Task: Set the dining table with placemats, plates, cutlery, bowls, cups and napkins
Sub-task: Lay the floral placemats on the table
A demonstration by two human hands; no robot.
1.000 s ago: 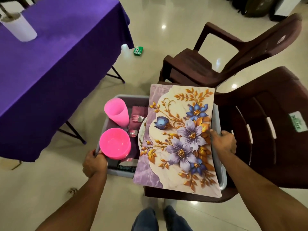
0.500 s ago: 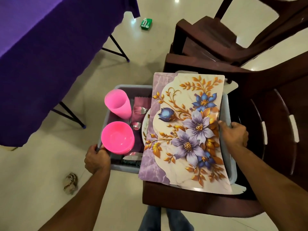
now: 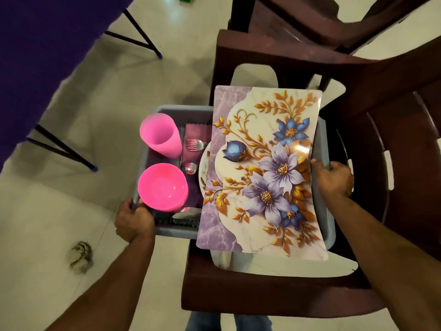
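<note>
A grey plastic tub sits partly on a brown chair seat. My left hand grips its left rim near the front corner. My right hand grips its right rim. A floral placemat lies across the tub's right side. Inside at the left stand a pink cup and a pink bowl. A fork and a spoon lie on a purple napkin. The edge of a plate peeks from under the placemat.
The table with the purple cloth stands at the upper left on dark folding legs. A second brown chair stands behind the first. A crumpled scrap lies on the tiled floor at lower left.
The view has tilted down and closer to the tub; the purple table has slid toward the upper left. Both hands keep their grip on the tub's rims.
</note>
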